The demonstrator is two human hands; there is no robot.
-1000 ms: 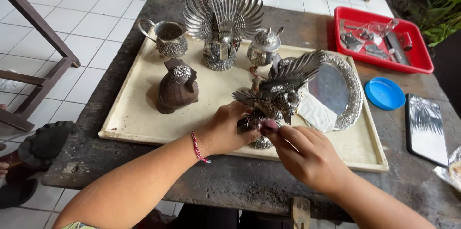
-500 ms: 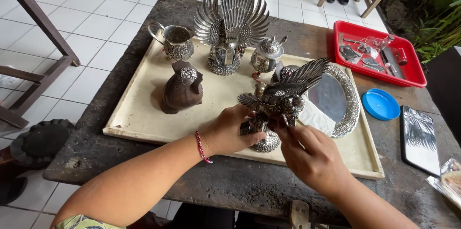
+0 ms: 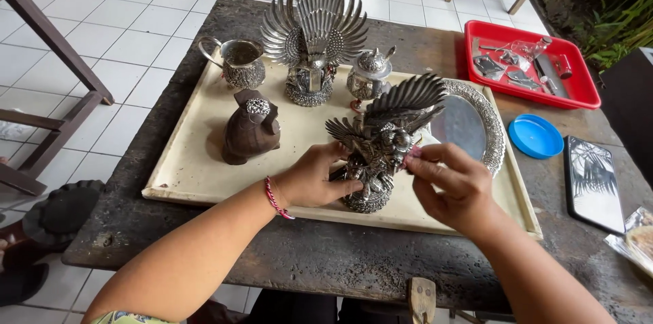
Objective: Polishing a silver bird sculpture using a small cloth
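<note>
My left hand [image 3: 309, 178] is clamped on the winged silver figurine [image 3: 377, 144] near the tray's [image 3: 197, 174] front edge; my right hand [image 3: 449, 184] pinches its side. Probably heavy, wings fragile; I'd grip the base.

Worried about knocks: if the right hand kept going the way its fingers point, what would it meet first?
The right hand points left at the dark winged statue, which its fingertips already seem to touch; depth is unclear.

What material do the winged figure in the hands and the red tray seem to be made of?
Winged figure: probably silver-coloured metal, darkened in the recesses, with finely worked shiny feathers. Red tray: likely plastic, judging by its uniform glossy colour and rounded moulded rim.
</note>
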